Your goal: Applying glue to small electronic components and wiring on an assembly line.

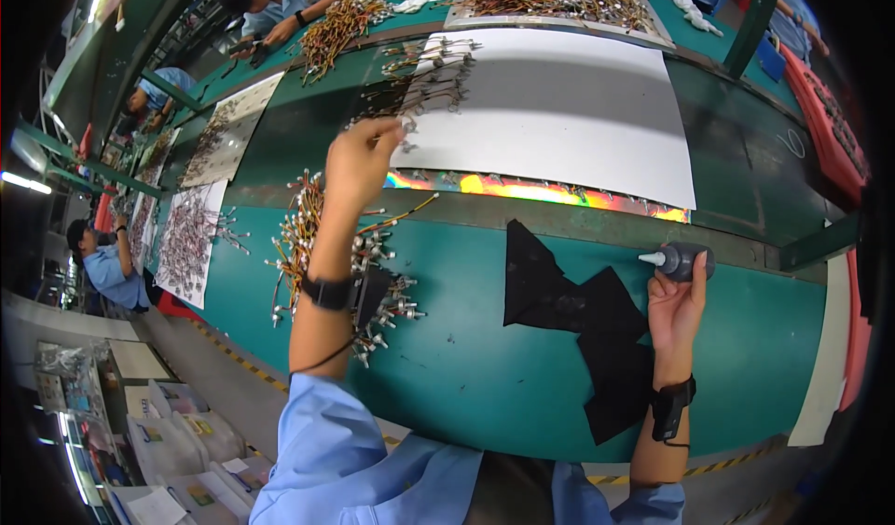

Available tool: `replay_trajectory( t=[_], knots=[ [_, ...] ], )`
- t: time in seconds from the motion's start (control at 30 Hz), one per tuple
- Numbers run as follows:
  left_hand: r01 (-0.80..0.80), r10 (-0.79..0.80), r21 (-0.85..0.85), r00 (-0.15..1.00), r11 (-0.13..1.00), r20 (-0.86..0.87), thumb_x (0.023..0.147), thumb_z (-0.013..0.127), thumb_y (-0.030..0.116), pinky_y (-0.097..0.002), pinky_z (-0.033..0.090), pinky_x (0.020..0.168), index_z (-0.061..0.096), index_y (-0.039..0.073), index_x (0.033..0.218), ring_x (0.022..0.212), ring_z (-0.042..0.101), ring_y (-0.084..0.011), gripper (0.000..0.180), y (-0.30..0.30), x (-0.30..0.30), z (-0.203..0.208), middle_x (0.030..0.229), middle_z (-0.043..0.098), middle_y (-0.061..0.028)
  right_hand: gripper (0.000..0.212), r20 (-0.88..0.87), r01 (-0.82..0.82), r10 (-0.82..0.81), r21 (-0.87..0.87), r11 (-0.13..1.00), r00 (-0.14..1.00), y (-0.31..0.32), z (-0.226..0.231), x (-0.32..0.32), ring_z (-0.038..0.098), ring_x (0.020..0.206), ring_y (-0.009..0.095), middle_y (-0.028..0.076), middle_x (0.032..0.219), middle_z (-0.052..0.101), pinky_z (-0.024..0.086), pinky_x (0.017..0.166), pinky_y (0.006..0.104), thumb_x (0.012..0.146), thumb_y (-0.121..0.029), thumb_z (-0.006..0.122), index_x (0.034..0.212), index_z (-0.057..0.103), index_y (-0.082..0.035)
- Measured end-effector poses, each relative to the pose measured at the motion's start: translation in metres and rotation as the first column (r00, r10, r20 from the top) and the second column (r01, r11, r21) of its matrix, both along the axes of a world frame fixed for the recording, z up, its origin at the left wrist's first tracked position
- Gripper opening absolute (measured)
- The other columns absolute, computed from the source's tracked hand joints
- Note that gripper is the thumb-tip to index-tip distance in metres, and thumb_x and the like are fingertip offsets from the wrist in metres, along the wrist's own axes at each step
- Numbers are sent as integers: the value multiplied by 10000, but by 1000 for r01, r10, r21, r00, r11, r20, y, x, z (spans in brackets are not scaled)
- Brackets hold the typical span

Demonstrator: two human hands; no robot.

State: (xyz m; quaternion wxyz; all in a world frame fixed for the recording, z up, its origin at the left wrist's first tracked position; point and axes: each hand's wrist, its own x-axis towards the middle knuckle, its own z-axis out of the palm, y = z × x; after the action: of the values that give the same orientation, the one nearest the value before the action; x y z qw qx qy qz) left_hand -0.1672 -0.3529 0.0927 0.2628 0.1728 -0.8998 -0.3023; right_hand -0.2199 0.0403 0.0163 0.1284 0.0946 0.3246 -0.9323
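Note:
My left hand [359, 163] reaches over the left edge of a white sheet [559, 105], its thumb and fingers pinched on a small wired metal part [407, 127]. Rows of similar wired parts [438, 82] lie along that edge, just beyond the hand. Held in my right hand [675, 315] is a dark squeeze bottle [688, 262] with a white nozzle pointing left. Beneath my left forearm, a heap of wired parts [303, 231] with yellow, red and black leads spreads over the green bench [466, 357]; the arm hides some of it.
Black cloth pieces [578, 306] lie between my arms. A shiny rainbow strip [522, 189] shows under the sheet's near edge. Across the line, a co-worker [289, 3] bends beside another wire heap [340, 31]. A green post [820, 241] and red trays [825, 119] stand right.

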Motion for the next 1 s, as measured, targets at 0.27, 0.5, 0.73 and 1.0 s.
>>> replay_trajectory(
  t=[0.27,0.5,0.73,1.0],
  knots=[
    [-24,14,66,989,998,148,762,616,86,-305,452,597,617,-11,865,660,572,-236,141,55,151,-19,792,603,-116,237,-75,-27,24,-42,999,997,0,1,2,361,531,92,54,827,563,299,478,206,893,-288,504,930,516,-54],
    [-86,87,-79,996,993,10,744,622,59,-328,448,603,617,-12,848,657,561,-270,126,52,149,4,780,594,-126,207,-115,-12,6,-51,999,993,-2,3,9,349,539,95,29,784,530,290,486,213,888,-272,517,901,516,-66],
    [139,-76,-333,977,933,197,715,643,73,-369,455,632,624,-10,823,703,561,-321,138,72,128,-14,775,569,-132,209,-104,-22,16,-61,998,994,-1,2,6,354,547,102,28,775,518,296,494,218,886,-269,521,896,515,-60],
    [-123,227,-346,933,930,279,716,648,135,-387,470,623,613,14,877,755,568,-305,205,78,155,-37,849,536,-123,222,-93,-36,30,-58,998,995,-1,1,2,356,553,105,30,766,513,298,500,222,881,-269,530,898,514,-48]
  ],
)
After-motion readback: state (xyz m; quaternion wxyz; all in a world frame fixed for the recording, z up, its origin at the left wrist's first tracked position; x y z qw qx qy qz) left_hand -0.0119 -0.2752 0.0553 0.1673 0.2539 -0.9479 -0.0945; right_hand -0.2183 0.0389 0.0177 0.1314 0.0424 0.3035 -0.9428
